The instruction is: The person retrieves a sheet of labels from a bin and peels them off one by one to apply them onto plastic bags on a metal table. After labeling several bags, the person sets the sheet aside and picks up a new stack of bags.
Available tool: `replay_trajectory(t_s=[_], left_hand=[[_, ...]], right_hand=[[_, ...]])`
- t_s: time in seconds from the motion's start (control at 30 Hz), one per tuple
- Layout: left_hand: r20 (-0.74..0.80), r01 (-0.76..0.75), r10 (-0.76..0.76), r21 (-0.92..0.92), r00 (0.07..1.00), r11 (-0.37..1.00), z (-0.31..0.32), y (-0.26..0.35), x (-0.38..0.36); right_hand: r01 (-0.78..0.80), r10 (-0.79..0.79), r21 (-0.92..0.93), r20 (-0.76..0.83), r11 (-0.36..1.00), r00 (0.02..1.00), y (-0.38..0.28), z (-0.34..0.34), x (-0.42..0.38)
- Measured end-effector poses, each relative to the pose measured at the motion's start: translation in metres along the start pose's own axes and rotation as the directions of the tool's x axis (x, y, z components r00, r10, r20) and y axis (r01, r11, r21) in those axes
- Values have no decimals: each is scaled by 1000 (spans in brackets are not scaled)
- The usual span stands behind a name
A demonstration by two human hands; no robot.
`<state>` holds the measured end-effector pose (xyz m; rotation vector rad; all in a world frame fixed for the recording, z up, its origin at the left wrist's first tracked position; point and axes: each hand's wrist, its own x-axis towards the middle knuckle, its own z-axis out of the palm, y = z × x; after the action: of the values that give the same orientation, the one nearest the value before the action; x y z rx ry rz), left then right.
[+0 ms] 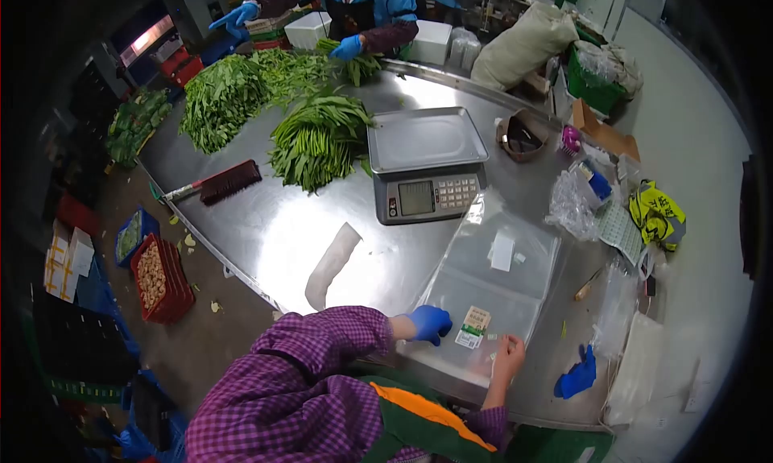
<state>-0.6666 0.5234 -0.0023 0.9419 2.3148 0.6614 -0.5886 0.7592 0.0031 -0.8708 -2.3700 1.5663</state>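
Note:
My left hand [429,324], in a blue glove, rests on the left edge of a stack of clear plastic bags [491,282]. Its fingers are bent, with the thumb apart from them, and no held thing shows. Beside it a printed label card [473,327] with a green band and a barcode lies on the plastic. My bare right hand [509,354] is at the stack's lower right, fingertips pinched together. Whatever is between them is too small to make out. Small pale stickers [493,336] lie near those fingertips. A white slip [502,252] lies farther up the stack.
A digital scale [431,177] stands beyond the bags. Bundled leafy greens [318,137] are piled at the far left, where a co-worker's gloved hand [348,47] touches some. A brush [229,183] lies left; a blue glove [576,374] and crumpled plastic [573,201] lie right.

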Motion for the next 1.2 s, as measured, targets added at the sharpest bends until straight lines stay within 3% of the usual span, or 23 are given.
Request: replay_trajectory(t_s=[0.03, 0.1, 0.2, 0.37, 0.4, 0.43, 0.47, 0.5, 0.53, 0.57, 0.6, 0.63, 0.67, 0.77, 0.8, 0.87, 0.9, 0.93, 0.97, 1.03, 1.1, 1.17, 1.2], left_hand=[[84, 38, -33, -60, 996, 997, -1, 0, 4], [27, 35, -33, -74, 999, 997, -1, 0, 5], [119, 100, -88, -102, 989, 990, -3, -1, 10], [123, -24, 25, -12, 992, 1000, 14, -18, 20], [93, -177, 190, -133, 977, 975, 20, -35, 29], [79, -52, 77, -283, 994, 958, 7, -30, 35], [-191, -309, 257, -341, 947, 887, 24, -62, 55], [-258, -418, 387, -78, 885, 905, 55, -118, 116], [-266, -283, 195, -350, 944, 893, -36, -52, 73], [-80, 6, -88, -703, 993, 711, -75, -37, 77], [-206, 26, -264, -742, 942, 670, -103, -25, 83], [-429, -169, -319, -780, 845, 602, -118, -37, 97], [-654, -224, -387, -651, 650, 725, -143, -25, 96], [-821, -471, -451, -571, 350, 672, -181, 16, 71], [-816, -471, -453, -577, 358, 667, -173, 22, 63], [-922, -445, -236, -358, 306, 821, -154, 30, 37], [-929, -327, -68, -195, 363, 925, -131, 18, 27], [-833, -240, -99, -268, 544, 933, -103, 16, 13], [-684, -247, -69, -354, 726, 902, -74, 7, 3], [-340, -116, -13, -357, 940, 927, -40, 16, -19], [-148, -125, 117, -43, 982, 991, -8, 2, -26], [-124, -153, 155, 26, 980, 988, 10, -15, -23], [-73, -77, 76, -11, 994, 997, 10, -19, -16]], right_hand=[[-4, 5, 137, -8, 991, 1000, -1, -1, -3], [18, -11, 208, -38, 978, 999, 2, -3, -6], [55, -34, 288, -78, 956, 996, 6, -9, -11], [164, -117, 375, -145, 913, 982, 12, -13, -20], [145, -93, 417, -142, 897, 986, 7, -17, -23], [102, -52, 367, -143, 924, 988, 3, -21, -25], [38, 21, 450, -124, 892, 992, -5, -24, -28], [47, 15, 470, -126, 882, 992, -7, -27, -31], [70, 1, 488, -145, 870, 989, -14, -27, -33], [61, 16, 542, -137, 838, 990, -24, -29, -38], [-7, 63, 517, -90, 856, 994, -29, -32, -44], [-57, 88, 499, -40, 865, 995, -34, -31, -42], [-45, 76, 452, -50, 891, 996, -33, -26, -43], [-16, 43, 351, -71, 936, 997, -19, -12, -36], [4, 17, 299, -67, 954, 998, -14, -7, -32], [-22, 44, 303, -65, 953, 997, -7, 3, -23], [-41, 63, 311, -61, 950, 996, -6, 8, -19], [-43, 63, 308, -56, 950, 996, -7, 12, -15], [-51, 65, 272, -43, 961, 997, -9, 16, -11], [-56, 63, 228, -23, 972, 998, -9, 21, -1], [88, -95, -275, -10, 958, 995, -4, 25, 6], [97, -126, -373, -55, 923, 991, -4, 25, 5], [97, -162, -465, -102, 880, 981, -4, 25, 6]])
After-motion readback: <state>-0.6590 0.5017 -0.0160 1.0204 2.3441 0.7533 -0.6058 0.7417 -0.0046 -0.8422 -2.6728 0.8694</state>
